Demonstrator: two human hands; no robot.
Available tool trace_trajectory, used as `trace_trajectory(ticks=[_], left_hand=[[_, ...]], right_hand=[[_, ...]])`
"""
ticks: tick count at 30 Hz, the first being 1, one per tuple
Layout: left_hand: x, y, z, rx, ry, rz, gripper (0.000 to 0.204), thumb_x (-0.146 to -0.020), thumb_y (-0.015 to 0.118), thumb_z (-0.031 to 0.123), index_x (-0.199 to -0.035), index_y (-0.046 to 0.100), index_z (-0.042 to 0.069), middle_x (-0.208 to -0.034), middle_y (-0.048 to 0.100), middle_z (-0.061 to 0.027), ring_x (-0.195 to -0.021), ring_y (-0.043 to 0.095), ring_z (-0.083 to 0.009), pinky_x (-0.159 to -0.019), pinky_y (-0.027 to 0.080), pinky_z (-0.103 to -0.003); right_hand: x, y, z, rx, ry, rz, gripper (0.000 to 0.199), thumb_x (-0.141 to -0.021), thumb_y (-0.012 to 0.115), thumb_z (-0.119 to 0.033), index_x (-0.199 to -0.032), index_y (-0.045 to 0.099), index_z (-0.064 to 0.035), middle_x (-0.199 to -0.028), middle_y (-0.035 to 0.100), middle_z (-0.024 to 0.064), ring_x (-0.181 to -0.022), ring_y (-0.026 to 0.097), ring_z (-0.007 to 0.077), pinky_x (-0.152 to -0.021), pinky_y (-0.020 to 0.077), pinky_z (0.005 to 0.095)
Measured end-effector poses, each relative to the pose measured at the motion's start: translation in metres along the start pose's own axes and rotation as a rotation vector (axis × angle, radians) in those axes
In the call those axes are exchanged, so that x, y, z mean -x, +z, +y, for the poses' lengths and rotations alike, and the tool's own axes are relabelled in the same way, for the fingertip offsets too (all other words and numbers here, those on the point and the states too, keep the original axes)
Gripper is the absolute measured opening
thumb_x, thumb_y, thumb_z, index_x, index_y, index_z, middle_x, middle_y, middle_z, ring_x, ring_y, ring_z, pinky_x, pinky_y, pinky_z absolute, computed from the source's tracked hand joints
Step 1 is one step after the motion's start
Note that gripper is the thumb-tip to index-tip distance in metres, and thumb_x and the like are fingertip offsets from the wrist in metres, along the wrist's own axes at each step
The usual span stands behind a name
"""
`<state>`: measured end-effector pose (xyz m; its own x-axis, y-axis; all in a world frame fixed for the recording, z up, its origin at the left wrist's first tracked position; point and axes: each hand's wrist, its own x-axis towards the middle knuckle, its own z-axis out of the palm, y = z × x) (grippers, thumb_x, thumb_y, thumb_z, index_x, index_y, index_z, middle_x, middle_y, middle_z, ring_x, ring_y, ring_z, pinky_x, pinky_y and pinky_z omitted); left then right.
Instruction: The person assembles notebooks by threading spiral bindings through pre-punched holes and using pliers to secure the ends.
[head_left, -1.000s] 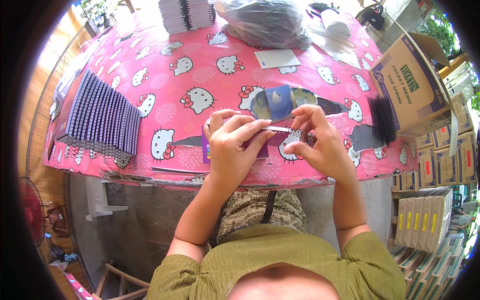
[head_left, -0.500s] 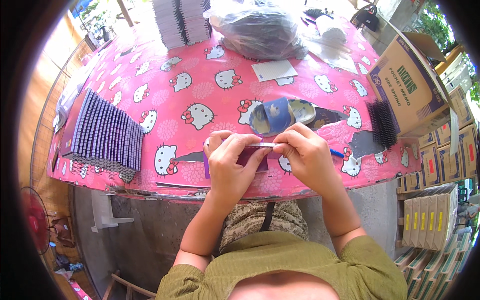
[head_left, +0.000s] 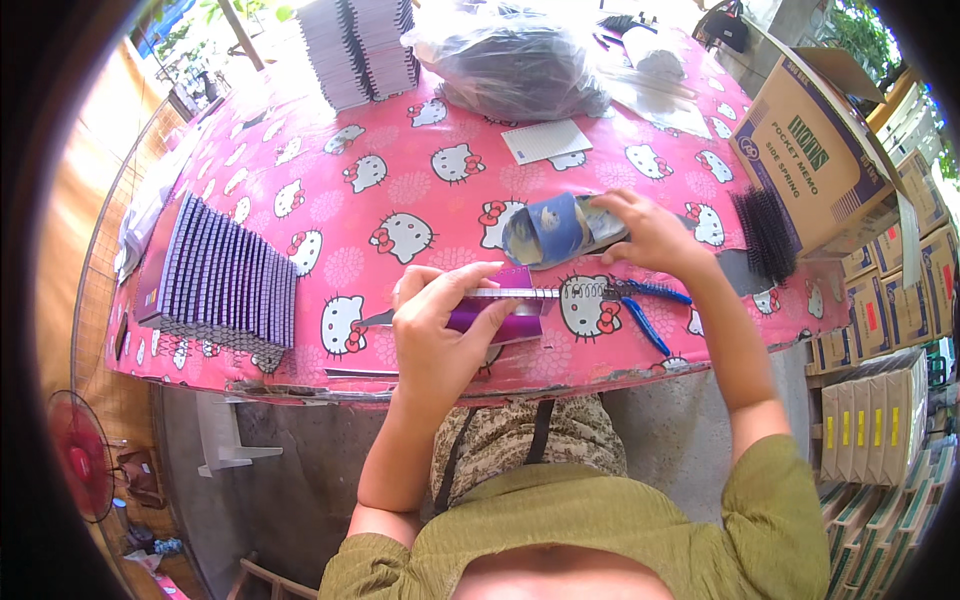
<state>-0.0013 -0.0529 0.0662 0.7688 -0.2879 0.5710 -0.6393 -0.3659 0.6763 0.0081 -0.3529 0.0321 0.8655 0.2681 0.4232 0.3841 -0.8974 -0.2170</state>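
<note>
Notebook (head_left: 520, 328) pinched in our left hand (head_left: 440, 320) over the worktop (head_left: 330, 265) — wire coil (head_left: 585, 290) jutting toward blue-handled pliers (head_left: 647, 325) — and our right hand (head_left: 650, 235), fingers spread, hangs by the blue slipper (head_left: 560, 230); contact unclear.

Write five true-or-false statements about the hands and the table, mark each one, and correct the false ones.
1. The left hand holds a purple notebook. True.
2. The right hand grips the pliers. False: the blue-handled pliers lie on the table, and the right hand is at the slipper.
3. A black wire coil sticks out from the notebook's left end. False: the coil extends from its right end.
4. The open cardboard box is right of the slipper. True.
5. The table cover is plain green. False: it is pink and printed.
</note>
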Motion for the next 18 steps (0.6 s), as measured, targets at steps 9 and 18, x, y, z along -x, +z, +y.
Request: trace_trajectory(ticks=[9, 18], left_hand=[[0.004, 0.008, -0.011, -0.087, 0.051, 0.045, 0.029, -0.059, 0.084, 0.019, -0.075, 0.063, 0.008, -0.074, 0.063, -0.0034, -0.08, 0.056, -0.0225, -0.077, 0.042, -0.037], [-0.001, 0.005, -0.008, -0.045, -0.101, -0.017, 0.04, -0.058, 0.087, 0.019, -0.087, 0.063, 0.006, -0.094, 0.064, -0.0086, -0.089, 0.061, -0.0219, -0.081, 0.048, -0.036]], right_hand=[[-0.011, -0.007, -0.023, -0.675, 0.188, 0.062, 0.041, -0.074, 0.071, -0.01, -0.112, 0.059, 0.0, -0.087, 0.066, 0.0073, -0.079, 0.063, 0.0121, -0.073, 0.0518, 0.0315], [-0.017, -0.006, -0.05, -1.055, 0.027, -0.119, 0.037, -0.07, 0.071, 0.0, -0.105, 0.062, 0.0009, -0.087, 0.066, 0.0046, -0.081, 0.061, 0.0132, -0.073, 0.0506, 0.0301]])
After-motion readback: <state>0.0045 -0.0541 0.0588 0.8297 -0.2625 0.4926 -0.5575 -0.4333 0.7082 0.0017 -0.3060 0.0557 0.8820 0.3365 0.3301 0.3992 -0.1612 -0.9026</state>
